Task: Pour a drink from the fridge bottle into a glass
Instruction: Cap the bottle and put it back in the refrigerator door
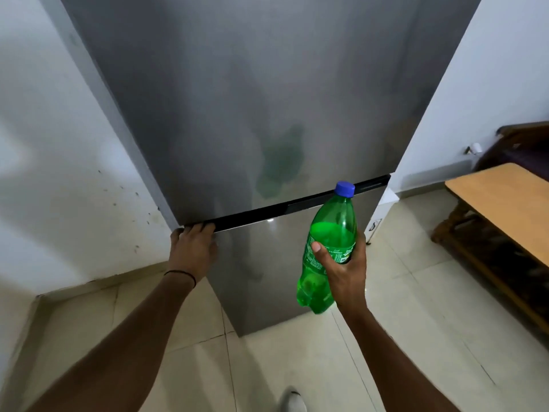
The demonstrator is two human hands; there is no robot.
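A tall grey fridge (237, 114) fills the middle of the view, both doors closed. My right hand (344, 266) grips a green plastic bottle (329, 233) with a blue cap around its labelled middle, holding it nearly upright in front of the lower door. The bottle is partly full of liquid. My left hand (193, 245) rests at the left end of the dark gap between the two doors, fingertips hooked into the gap at the top edge of the lower door. No glass is in view.
A wooden table (499, 203) stands to the right of the fridge, a dark piece of furniture behind it. White walls flank the fridge on both sides. The floor (297, 367) is pale tile; a white shoe (292, 399) shows at the bottom.
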